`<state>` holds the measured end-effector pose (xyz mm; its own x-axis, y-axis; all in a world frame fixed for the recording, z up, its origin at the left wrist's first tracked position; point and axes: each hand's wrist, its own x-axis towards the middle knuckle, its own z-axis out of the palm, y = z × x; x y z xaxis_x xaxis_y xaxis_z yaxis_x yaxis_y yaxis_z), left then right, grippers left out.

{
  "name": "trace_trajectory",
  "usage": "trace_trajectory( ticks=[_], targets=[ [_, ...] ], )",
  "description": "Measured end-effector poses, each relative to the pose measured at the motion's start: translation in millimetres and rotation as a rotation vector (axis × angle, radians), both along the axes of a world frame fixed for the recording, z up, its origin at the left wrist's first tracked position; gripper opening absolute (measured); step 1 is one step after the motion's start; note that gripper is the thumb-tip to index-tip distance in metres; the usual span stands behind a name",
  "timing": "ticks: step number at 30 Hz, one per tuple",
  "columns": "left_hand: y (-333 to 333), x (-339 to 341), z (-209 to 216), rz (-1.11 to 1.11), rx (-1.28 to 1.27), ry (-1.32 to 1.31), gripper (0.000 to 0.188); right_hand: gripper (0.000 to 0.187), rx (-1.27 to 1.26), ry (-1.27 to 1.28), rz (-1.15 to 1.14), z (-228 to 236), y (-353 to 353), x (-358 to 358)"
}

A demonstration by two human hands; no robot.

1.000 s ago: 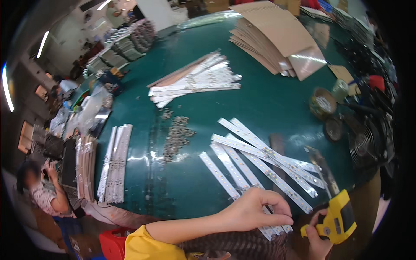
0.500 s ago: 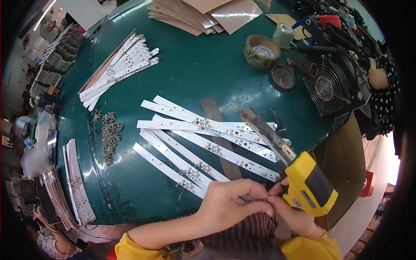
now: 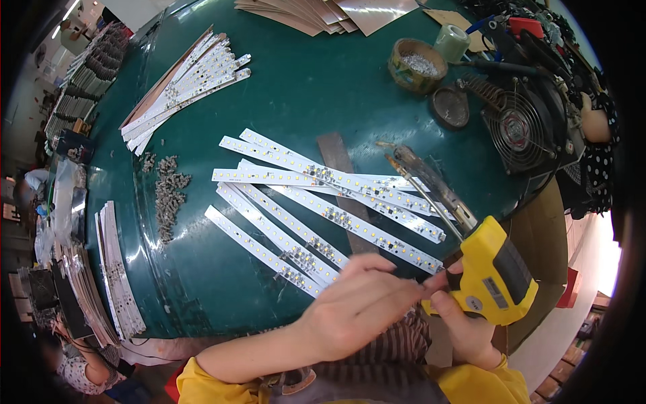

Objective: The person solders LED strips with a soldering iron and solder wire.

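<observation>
My right hand (image 3: 464,330) grips a yellow-bodied soldering gun (image 3: 494,273); its metal tip points up and away to the left over the table. Beside it, my left hand (image 3: 356,313) reaches across with its fingers close to my right fingers. Those left fingers are smeared by motion, so anything between them cannot be made out. Just beyond my hands, several white LED strips (image 3: 346,219) lie fanned and overlapping across a flat dark bar (image 3: 333,151). Small electronic parts show along the middles of the strips.
Grey small parts (image 3: 169,202) are heaped on the green table (image 3: 289,87). More LED strips (image 3: 178,101) lie at far left, with others (image 3: 120,283) at near left. Right of centre stand a tape-roll bowl (image 3: 417,67), a round dish (image 3: 449,108) and a fan (image 3: 515,128).
My left hand has risen and turned over, coming away from the pinch beside my right fingers. The soldering gun has shifted slightly up and right. The table's things sit higher in the view.
</observation>
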<state>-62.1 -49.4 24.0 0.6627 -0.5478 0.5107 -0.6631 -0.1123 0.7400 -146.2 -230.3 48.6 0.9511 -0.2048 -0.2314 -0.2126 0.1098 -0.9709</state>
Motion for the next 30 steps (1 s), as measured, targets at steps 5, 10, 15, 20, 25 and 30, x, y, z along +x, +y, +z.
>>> trace_trajectory(
  ticks=[5,10,15,20,25,30],
  targets=[
    [26.4,29.1,-9.7,0.32,0.313,-0.152,0.013,0.037,-0.159,-0.018,0.024,-9.3,-10.2,-3.9],
    [37.9,38.9,-22.2,0.671,0.423,-0.086,0.012,0.039,-0.374,-0.05,0.135,-18.6,-21.0,-12.7],
    [40.5,37.0,-24.6,0.648,0.419,0.037,0.011,0.019,-0.267,-0.001,0.044,-10.1,-16.2,-10.9],
    [38.2,36.3,-25.0,0.65,0.433,0.067,0.011,0.015,-0.52,-0.099,0.101,-21.0,-26.5,-13.6],
    [39.9,34.4,-25.2,0.657,0.401,0.075,0.011,0.047,-0.495,-0.17,0.204,-24.8,-26.6,-16.8],
    [40.2,34.9,-23.2,0.646,0.399,0.034,0.013,0.021,-0.493,-0.149,0.101,-25.3,-25.7,-14.8]
  ],
)
